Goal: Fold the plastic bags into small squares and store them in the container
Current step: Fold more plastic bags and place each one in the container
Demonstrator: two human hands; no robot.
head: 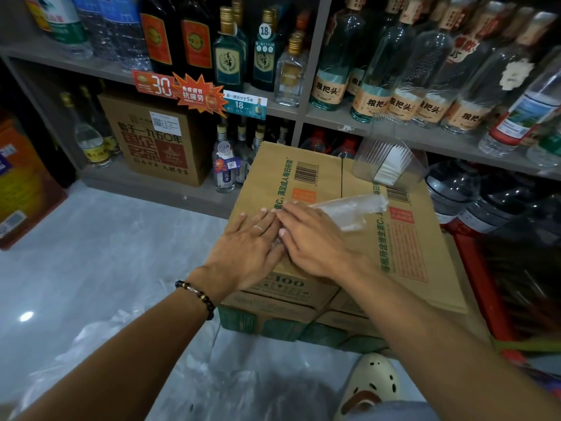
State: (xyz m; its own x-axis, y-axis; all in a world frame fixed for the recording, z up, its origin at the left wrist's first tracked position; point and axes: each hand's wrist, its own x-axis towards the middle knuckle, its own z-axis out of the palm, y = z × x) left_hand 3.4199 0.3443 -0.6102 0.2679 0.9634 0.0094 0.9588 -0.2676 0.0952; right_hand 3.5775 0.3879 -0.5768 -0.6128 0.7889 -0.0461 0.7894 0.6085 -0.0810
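Liquor-shop shelves behind, both hands flatten a bag on a brown cardboard carton (pixel 303 177).

Left hand (pixel 246 247) and right hand (pixel 309 238), fingers straight, press the clear crumpled plastic bag (pixel 349 209), which trails right; a clear plastic container (pixel 390 161) stands beyond.

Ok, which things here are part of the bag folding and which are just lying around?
Job:
- plastic bag, pressed flat by left hand and right hand
- clear container holding folded bags
- cardboard box, the work surface
- loose bags on floor

Lying about:
- liquor bottles
- price tags
- shoe
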